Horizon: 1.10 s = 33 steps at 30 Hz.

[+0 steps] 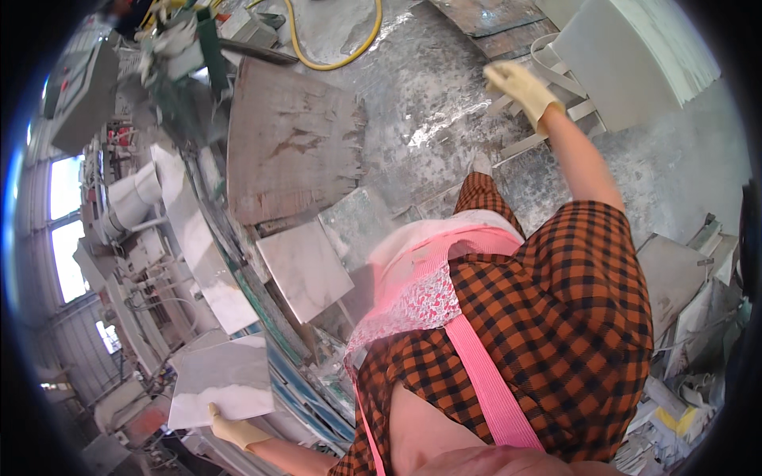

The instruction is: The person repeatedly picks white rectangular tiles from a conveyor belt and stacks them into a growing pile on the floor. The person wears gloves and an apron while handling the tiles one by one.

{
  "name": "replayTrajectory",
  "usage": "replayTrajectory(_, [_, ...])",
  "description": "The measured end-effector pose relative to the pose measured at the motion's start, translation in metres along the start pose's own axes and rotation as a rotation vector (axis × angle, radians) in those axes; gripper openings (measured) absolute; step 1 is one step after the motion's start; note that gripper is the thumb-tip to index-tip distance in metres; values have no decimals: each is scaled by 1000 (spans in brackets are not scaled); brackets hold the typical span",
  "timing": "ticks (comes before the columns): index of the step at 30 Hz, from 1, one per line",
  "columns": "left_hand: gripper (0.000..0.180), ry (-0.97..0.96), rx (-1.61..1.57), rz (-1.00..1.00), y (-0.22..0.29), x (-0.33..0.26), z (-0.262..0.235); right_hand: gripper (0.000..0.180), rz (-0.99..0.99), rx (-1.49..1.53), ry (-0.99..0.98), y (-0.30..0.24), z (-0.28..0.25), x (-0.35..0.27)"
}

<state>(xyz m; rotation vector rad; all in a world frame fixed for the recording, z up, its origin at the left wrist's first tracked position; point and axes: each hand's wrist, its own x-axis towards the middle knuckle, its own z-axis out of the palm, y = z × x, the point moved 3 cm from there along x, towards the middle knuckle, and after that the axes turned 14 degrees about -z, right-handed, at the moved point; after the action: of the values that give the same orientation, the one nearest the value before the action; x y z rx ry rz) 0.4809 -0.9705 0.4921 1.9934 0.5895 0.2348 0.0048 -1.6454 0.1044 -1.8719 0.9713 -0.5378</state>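
Observation:
My left hand, in a pale yellow glove, grips the lower edge of a white marble tile with grey veins at the lower left, beside a long workbench. My right hand, also gloved, is stretched out to the upper right with its fingers spread and nothing in it. It hovers just left of a large pale slab and over some white straps on the floor. My checked shirt and pink apron fill the lower middle.
A square marble tile and a long marble strip lie along the bench. A big brown board leans behind them. A green machine and a yellow hose are at the top. Wet concrete floor; broken tile scraps at right.

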Motion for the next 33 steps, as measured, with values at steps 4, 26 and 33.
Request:
replayTrajectory(4, [36, -225, 69, 48, 33, -86, 84, 44, -168, -209, 97, -26, -136, 70])
replayTrajectory(26, [29, -1381, 1244, 1681, -27, -756, 942, 44, 367, -964, 799, 168, -510, 40])
replayTrajectory(33, [14, -1793, 788, 2611, -127, -1002, 1044, 41, 542, -861, 729, 183, -536, 71])
